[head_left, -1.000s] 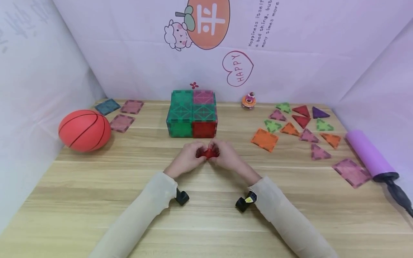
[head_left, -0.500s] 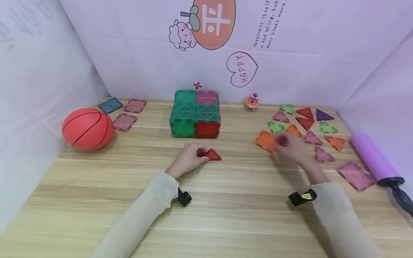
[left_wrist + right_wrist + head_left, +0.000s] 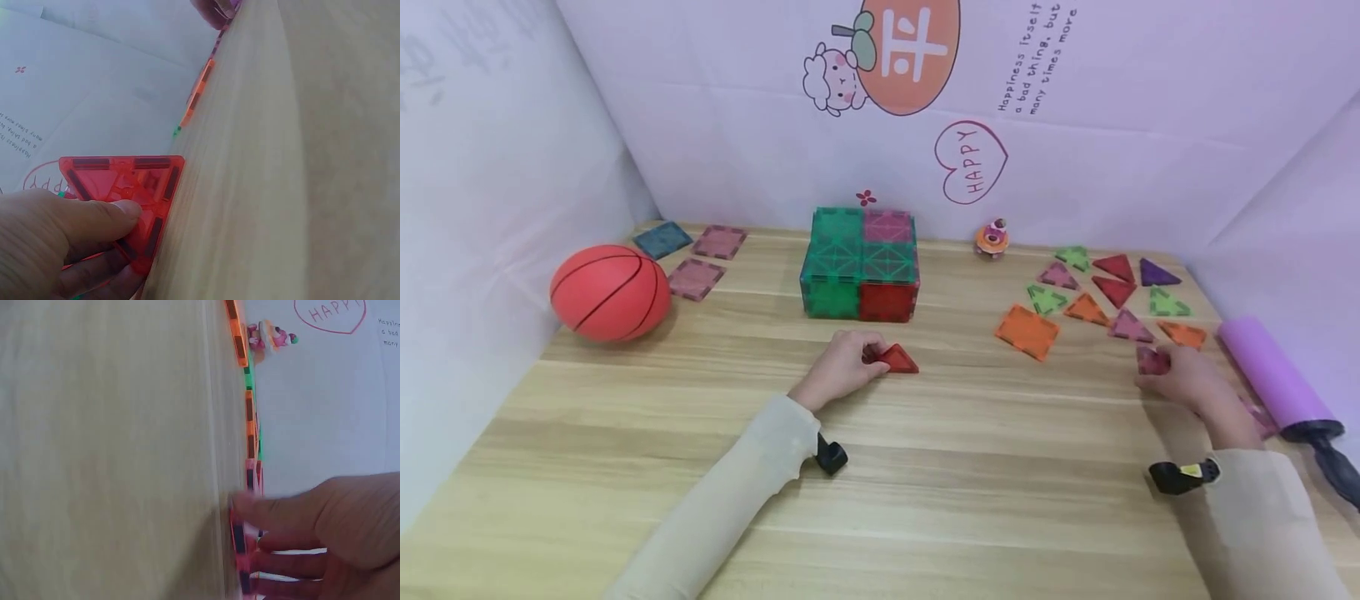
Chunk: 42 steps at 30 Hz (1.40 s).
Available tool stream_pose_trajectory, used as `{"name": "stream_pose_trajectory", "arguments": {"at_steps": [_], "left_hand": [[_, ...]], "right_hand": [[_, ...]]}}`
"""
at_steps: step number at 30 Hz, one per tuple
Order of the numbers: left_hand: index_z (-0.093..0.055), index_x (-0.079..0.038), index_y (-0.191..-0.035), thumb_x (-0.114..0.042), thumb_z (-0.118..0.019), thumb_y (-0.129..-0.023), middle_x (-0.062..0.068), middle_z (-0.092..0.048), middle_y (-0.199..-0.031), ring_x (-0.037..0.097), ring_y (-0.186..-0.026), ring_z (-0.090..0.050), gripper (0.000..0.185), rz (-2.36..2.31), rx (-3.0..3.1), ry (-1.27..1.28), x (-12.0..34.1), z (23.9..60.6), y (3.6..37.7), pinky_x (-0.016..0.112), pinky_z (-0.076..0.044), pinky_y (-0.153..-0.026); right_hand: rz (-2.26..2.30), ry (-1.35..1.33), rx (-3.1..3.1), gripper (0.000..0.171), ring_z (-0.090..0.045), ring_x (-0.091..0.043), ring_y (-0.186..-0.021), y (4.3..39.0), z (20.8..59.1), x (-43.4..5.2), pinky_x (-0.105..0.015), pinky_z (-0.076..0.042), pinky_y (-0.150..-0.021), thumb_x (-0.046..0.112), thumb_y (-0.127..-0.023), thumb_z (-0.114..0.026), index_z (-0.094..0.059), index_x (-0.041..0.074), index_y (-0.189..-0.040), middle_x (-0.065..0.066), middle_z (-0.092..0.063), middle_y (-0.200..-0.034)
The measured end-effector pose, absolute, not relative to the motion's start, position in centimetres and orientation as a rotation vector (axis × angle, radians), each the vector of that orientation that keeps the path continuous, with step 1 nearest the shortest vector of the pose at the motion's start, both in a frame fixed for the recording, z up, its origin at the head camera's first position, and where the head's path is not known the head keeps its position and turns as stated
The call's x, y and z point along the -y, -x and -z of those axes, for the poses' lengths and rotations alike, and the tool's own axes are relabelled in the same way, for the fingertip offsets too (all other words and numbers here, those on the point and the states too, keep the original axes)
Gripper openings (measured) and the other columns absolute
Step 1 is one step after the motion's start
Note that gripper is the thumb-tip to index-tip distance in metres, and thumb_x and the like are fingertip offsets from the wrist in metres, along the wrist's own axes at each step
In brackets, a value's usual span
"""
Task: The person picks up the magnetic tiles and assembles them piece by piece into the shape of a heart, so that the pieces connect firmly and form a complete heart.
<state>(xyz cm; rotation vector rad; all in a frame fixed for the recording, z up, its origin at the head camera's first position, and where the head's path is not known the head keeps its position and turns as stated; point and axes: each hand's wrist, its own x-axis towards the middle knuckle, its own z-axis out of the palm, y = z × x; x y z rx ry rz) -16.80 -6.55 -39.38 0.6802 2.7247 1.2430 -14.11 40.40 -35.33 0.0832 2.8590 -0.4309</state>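
Fingers [image 3: 94,212] pinching red triangle [image 3: 898,359], apparently.

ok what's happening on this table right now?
A person is working with magnetic tiles. The left hand holds a red triangle tile on the wooden table, in front of a built tile box. The right hand is out at the loose tiles on the right, fingers on a pink triangle tile.

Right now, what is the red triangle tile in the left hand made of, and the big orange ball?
The red triangle tile looks like glossy see-through plastic: light passes through it and dark strips line its edges. The orange ball looks like matte rubber, with black grooves, though that is a guess.
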Motion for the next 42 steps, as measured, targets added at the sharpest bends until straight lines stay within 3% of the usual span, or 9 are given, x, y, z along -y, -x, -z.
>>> {"name": "stream_pose_trajectory", "arguments": {"at_steps": [5, 8, 13, 20, 28, 36, 42], "left_hand": [[-0.069, -0.007, -0.088, -0.008, -0.074, -0.082, 0.005, -0.071, -0.087, 0.015, -0.08, -0.063, 0.008, -1.239, -2.74, -0.678, 6.6, 39.6, 16.9, 0.031, -0.05, -0.081], [-0.07, -0.007, -0.088, -0.009, -0.075, -0.081, 0.005, -0.071, -0.087, 0.014, -0.08, -0.063, 0.009, -1.266, -2.733, -0.677, 6.6, 39.8, 17.1, 0.029, -0.052, -0.077], [-0.072, -0.008, -0.089, -0.01, -0.075, -0.081, 0.004, -0.07, -0.086, 0.014, -0.079, -0.061, 0.009, -1.334, -2.694, -0.642, 6.8, 40.0, 17.2, 0.027, -0.051, -0.076], [-0.072, -0.008, -0.088, -0.01, -0.075, -0.081, 0.004, -0.071, -0.086, 0.013, -0.079, -0.061, 0.008, -1.358, -2.678, -0.637, 7.3, 40.1, 17.3, 0.026, -0.051, -0.076], [-0.073, -0.007, -0.09, -0.01, -0.076, -0.08, 0.005, -0.071, -0.087, 0.014, -0.081, -0.062, 0.01, -1.392, -2.646, -0.602, 7.2, 40.2, 17.3, 0.027, -0.052, -0.077], [-0.073, -0.007, -0.087, -0.009, -0.075, -0.08, 0.005, -0.071, -0.085, 0.012, -0.079, -0.063, 0.007, -1.421, -2.631, -0.598, 7.1, 40.3, 17.4, 0.027, -0.052, -0.077], [-0.072, -0.007, -0.084, -0.008, -0.074, -0.081, 0.005, -0.071, -0.083, 0.011, -0.077, -0.063, 0.005, -1.395, -2.643, -0.616, 7.1, 39.9, 17.4, 0.023, -0.051, -0.074]], "right_hand": [[0.497, -0.054, -2.946, 0.09, -0.054, -0.044, -0.084, 14.1, 35.5, -38.9, -0.048, -0.047, -0.068, 0.033, -0.075, -0.079, -0.036, -0.025, -0.129, -0.04, -0.054, -0.1], [0.559, 0.015, -3.003, 0.071, -0.057, -0.036, -0.078, 13.9, 35.4, -37.7, -0.04, -0.046, -0.062, 0.025, -0.078, -0.076, -0.046, -0.017, -0.126, -0.031, -0.06, -0.092], [0.658, 0.25, -3.143, 0.031, -0.063, -0.029, -0.074, 13.7, 34.4, -34.0, -0.039, -0.048, -0.064, 0.005, -0.083, -0.068, -0.06, -0.008, -0.109, -0.022, -0.068, -0.085], [0.835, 0.433, -3.073, 0.026, -0.065, -0.023, -0.075, 14.2, 33.1, -26.7, -0.023, -0.048, -0.059, 0.008, -0.087, -0.067, -0.066, -0.003, -0.111, -0.017, -0.07, -0.09], [0.9, 0.549, -2.953, 0.022, -0.063, -0.021, -0.081, 15.7, 34.1, -20.2, -0.032, -0.051, -0.068, 0.005, -0.086, -0.067, -0.07, 0.003, -0.107, -0.014, -0.069, -0.095], [0.992, 0.754, -2.824, 0.016, -0.06, -0.014, -0.075, 16.3, 35.0, -14.4, -0.027, -0.05, -0.067, 0.004, -0.083, -0.07, -0.073, 0.003, -0.099, -0.009, -0.072, -0.088], [0.972, 0.798, -2.879, 0.01, -0.06, -0.014, -0.073, 16.5, 35.6, -12.9, -0.025, -0.048, -0.064, 0.003, -0.08, -0.072, -0.074, 0.004, -0.09, -0.008, -0.073, -0.084]]}}
